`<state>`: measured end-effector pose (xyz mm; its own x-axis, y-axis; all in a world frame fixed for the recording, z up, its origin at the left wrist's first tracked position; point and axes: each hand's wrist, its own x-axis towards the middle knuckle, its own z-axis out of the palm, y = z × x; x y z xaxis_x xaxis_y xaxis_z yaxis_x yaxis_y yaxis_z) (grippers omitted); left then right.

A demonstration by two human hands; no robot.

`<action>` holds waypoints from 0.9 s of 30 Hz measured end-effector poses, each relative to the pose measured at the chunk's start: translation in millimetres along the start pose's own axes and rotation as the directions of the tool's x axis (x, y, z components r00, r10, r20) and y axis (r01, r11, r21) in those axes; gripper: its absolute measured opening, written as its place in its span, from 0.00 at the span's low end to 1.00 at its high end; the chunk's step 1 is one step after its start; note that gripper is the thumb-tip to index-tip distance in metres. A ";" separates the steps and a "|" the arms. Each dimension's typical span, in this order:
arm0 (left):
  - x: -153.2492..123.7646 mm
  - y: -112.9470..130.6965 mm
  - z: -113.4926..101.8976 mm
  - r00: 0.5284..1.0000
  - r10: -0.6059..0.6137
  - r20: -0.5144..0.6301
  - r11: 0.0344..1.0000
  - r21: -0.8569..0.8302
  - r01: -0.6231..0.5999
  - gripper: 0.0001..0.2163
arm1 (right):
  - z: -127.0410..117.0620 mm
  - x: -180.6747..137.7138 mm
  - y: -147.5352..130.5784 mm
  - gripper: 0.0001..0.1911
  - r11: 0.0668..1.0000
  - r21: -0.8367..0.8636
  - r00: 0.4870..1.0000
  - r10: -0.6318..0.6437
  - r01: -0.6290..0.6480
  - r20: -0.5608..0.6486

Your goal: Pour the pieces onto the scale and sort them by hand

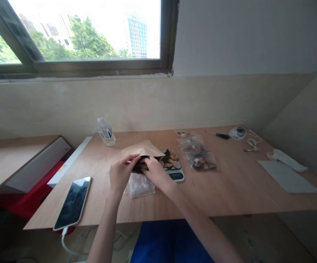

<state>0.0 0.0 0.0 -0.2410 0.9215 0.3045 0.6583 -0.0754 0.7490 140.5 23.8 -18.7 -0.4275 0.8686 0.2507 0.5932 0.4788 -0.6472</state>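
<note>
My left hand is closed on the near rim of a brown paper bag, its mouth turned toward me. Dark and pale dried slices show inside the mouth. Reaching into that mouth is my right hand, its fingers curled together and their tips hidden; what they grip cannot be made out. Just right of the bag, a kitchen scale with a dark display carries more dried slices, dark-edged with tan faces. Clear plastic bags lie flat beneath my hands.
Filled zip bags lie in a row right of the scale. A water bottle stands behind left; a phone on a cable lies at the front left. Farther right are a screwdriver, a dome camera and white paper.
</note>
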 end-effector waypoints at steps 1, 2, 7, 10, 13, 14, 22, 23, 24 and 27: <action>0.0 0.1 0.3 1.000 -0.004 -0.002 1.000 0.005 0.004 0.14 | -2.7 -4.8 -0.7 0.12 0.999 0.028 0.999 -0.022 0.023 -0.027; 0.1 0.4 0.6 1.000 -0.008 -0.003 1.000 0.012 0.008 0.14 | -5.5 -9.7 -1.5 0.12 0.997 0.059 0.997 -0.045 0.048 -0.055; 2.3 4.7 2.0 0.998 -0.006 -0.070 0.996 0.085 0.012 0.12 | -19.7 -34.6 -1.6 0.12 0.950 0.279 0.969 -0.078 0.144 -0.235; 8.7 9.7 2.5 0.985 0.050 -0.163 0.994 0.105 -0.033 0.12 | -25.5 -49.6 10.1 0.11 0.907 0.398 0.957 -0.019 0.138 -0.289; 22.9 13.3 3.2 0.942 0.136 -0.307 0.987 0.122 -0.103 0.13 | -29.0 -64.7 34.2 0.12 0.887 0.461 0.938 0.127 0.039 -0.322; 29.5 13.8 3.9 0.923 0.156 -0.352 0.984 0.137 -0.114 0.13 | -29.9 -69.8 43.7 0.13 0.878 0.478 0.926 0.186 -0.007 -0.329; 84.6 4.9 25.0 0.846 0.052 -0.530 0.995 -0.042 -0.087 0.21 | -36.4 -107.9 101.2 0.20 0.797 0.558 0.776 0.496 -0.230 -0.389; 89.0 2.7 27.6 0.845 0.036 -0.533 0.995 -0.057 -0.079 0.21 | -35.9 -110.7 105.3 0.21 0.761 0.599 0.757 0.539 -0.250 -0.369; 92.3 0.6 29.6 0.849 0.026 -0.527 0.995 -0.069 -0.073 0.20 | -34.9 -112.8 109.0 0.21 0.723 0.639 0.739 0.577 -0.263 -0.348; 94.6 -4.2 32.2 0.874 0.013 -0.486 0.981 -0.163 -0.105 0.20 | -28.6 -115.7 119.3 0.20 0.619 0.740 0.693 0.656 -0.264 -0.300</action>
<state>-2.6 99.8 6.7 -0.5490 0.6191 0.5615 0.5545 -0.2330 0.7989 280.3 -16.0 -104.4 0.2976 0.9541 -0.0342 -0.0246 -0.0282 -0.9993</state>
